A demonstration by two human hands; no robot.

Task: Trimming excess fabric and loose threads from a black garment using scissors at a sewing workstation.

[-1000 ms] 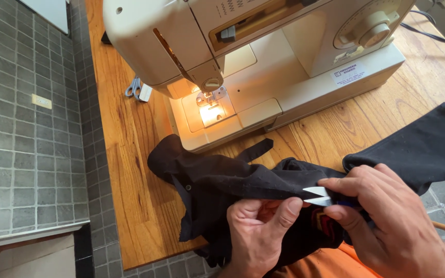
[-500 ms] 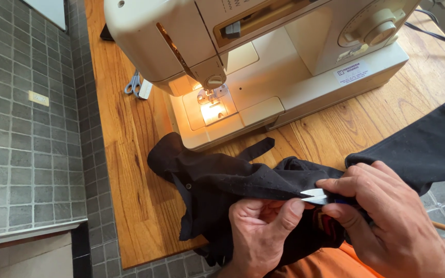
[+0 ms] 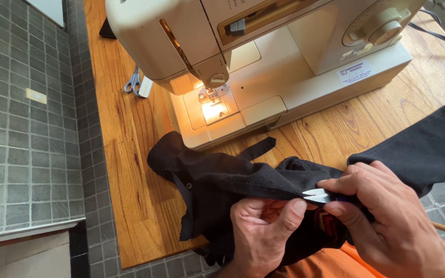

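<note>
- Head view, the only one I have: my left hand (image 3: 263, 234) is curled shut, thumb and fingers pinching a fold of the black garment (image 3: 233, 183) just below the seam edge.
- My right hand (image 3: 387, 216) is closed around small thread snips (image 3: 318, 195); thumb and forefinger pinch the handle, so only the blades show.
- Snips: short silver blades, long axis roughly horizontal, tips pointing left toward my left thumb. Tips sit right at the folded fabric edge; can't tell whether the blades are parted or closed on a thread.
- Snips location: near the front edge of the wooden tabletop (image 3: 130, 154), right of centre, held above the cloth between both hands.
- Garment: black, crumpled, matte, with a narrow strap sticking up toward the machine. It runs from mid-tabletop to the front edge and drapes off it; another section spreads out toward the right edge.
- A patch of orange fabric (image 3: 330, 265) shows under the garment at the front edge.
- Cream sewing machine (image 3: 284, 67) stands across the back of the tabletop, needle lamp lit, base just beyond the garment.
- Small blue-handled scissors (image 3: 134, 82) lie near the left edge, just left of the machine, well apart from my hands.
- Grey tiled surface (image 3: 21, 128) borders the tabletop on the left.
</note>
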